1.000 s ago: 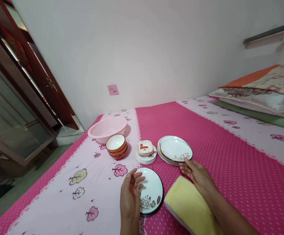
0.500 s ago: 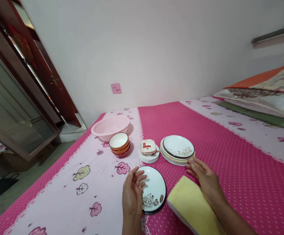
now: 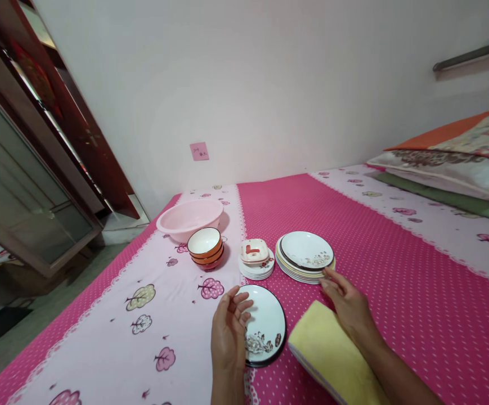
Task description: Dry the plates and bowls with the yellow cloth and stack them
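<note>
My left hand (image 3: 230, 326) is open, palm turned inward with fingers curved, over the left edge of a small stack of dark-rimmed white plates (image 3: 265, 318). Brown flowers decorate the top plate. To the right, my right hand (image 3: 349, 304) is open too, its fingertips near the lower right edge of a taller stack of plates (image 3: 305, 250); whether they touch it I cannot tell. A folded yellow towel (image 3: 332, 351) lies beside and partly behind my right wrist. Neither hand holds anything.
Stacked orange bowls (image 3: 205, 247) stand in front of a pink basin (image 3: 189, 218). Small square dishes (image 3: 254, 251) sit on small white plates (image 3: 256, 273). Pillows (image 3: 451, 157) lie at the far right of the patterned bedspread (image 3: 176, 332). A pink note (image 3: 199, 151) is on the wall.
The fingers of my right hand have shifted very slightly. My left hand and the dishes stay practically where they were.
</note>
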Demonstrator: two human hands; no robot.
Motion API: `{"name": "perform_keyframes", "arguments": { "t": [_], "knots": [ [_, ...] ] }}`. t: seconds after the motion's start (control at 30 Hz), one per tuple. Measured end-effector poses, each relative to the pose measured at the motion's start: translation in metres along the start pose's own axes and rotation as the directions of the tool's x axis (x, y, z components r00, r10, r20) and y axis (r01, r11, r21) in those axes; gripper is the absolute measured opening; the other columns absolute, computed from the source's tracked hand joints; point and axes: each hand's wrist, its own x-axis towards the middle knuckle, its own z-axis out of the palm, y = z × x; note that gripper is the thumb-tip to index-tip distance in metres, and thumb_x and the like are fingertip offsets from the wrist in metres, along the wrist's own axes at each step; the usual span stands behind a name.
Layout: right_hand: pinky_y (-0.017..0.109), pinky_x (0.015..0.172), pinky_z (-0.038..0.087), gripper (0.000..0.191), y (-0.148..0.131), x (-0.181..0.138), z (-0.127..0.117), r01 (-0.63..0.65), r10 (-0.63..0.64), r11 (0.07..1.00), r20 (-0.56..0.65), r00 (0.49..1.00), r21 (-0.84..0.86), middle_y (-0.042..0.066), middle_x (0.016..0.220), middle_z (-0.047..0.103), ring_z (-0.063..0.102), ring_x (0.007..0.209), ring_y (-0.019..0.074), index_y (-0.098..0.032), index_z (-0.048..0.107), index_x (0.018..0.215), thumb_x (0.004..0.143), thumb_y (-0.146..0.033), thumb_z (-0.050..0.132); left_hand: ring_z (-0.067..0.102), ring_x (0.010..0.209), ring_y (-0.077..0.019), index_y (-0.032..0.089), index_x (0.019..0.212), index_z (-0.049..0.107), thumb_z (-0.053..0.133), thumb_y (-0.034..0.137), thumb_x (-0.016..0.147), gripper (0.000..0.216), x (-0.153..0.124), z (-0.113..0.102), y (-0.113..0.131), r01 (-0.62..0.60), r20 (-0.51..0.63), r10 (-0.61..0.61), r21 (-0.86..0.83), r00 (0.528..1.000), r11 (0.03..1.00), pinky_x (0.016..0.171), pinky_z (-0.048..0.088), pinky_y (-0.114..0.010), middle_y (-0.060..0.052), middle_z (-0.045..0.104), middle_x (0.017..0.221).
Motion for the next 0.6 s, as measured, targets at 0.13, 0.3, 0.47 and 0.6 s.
{"name": "perform_keyframes", "arguments": {
  "t": [0.13,0.3,0.47,0.6],
  "knots": [
    [0.042,0.093,0.058,0.067,-0.0006,0.0003,0.0013,0.071,-0.072,0.994,-0.011,0.997,-0.078,0.013,0.125,0.072,0.069,0.113,0.0312,-0.018,0.072,0.126,0.068,-0.051,0.079,0.074,0.076,-0.0171,0.011,0.106,0.074,0.069,0.031,0.089,0.027,-0.0008,0.0002,0.0001,0.007,-0.002,-0.007,-0.006,1.000,1.000,0.060,0.055,-0.022,-0.013,0.078,0.093],
    [0.044,0.097,0.057,0.067,-0.0024,-0.0007,0.0033,0.152,-0.155,0.976,-0.008,0.988,-0.154,0.018,0.140,0.060,0.064,0.118,0.0337,-0.015,0.072,0.125,0.071,-0.054,0.072,0.074,0.076,-0.0168,0.011,0.105,0.075,0.068,0.031,0.090,0.026,-0.0011,0.0018,0.0012,0.014,-0.011,-0.014,-0.015,1.000,1.000,0.060,0.055,-0.021,-0.012,0.078,0.092],
    [0.043,0.098,0.057,0.070,-0.0014,-0.0007,0.0039,0.184,-0.185,0.962,0.014,0.983,-0.202,0.019,0.144,0.056,0.062,0.121,0.0342,-0.013,0.069,0.129,0.074,-0.056,0.069,0.074,0.076,-0.0169,0.010,0.105,0.075,0.066,0.030,0.091,0.026,-0.0017,0.0032,0.0019,0.022,-0.017,-0.023,-0.018,1.000,1.000,0.060,0.055,-0.022,-0.012,0.078,0.091],
    [0.042,0.097,0.058,0.066,-0.0003,-0.0004,0.0044,0.189,-0.188,0.958,0.024,0.982,-0.217,0.016,0.146,0.055,0.063,0.120,0.0328,-0.016,0.070,0.128,0.074,-0.054,0.069,0.074,0.076,-0.0170,0.011,0.105,0.075,0.066,0.030,0.091,0.026,-0.0024,0.0026,0.0015,0.027,-0.025,-0.027,-0.012,0.999,1.000,0.060,0.055,-0.022,-0.012,0.078,0.091]
  ]
}}
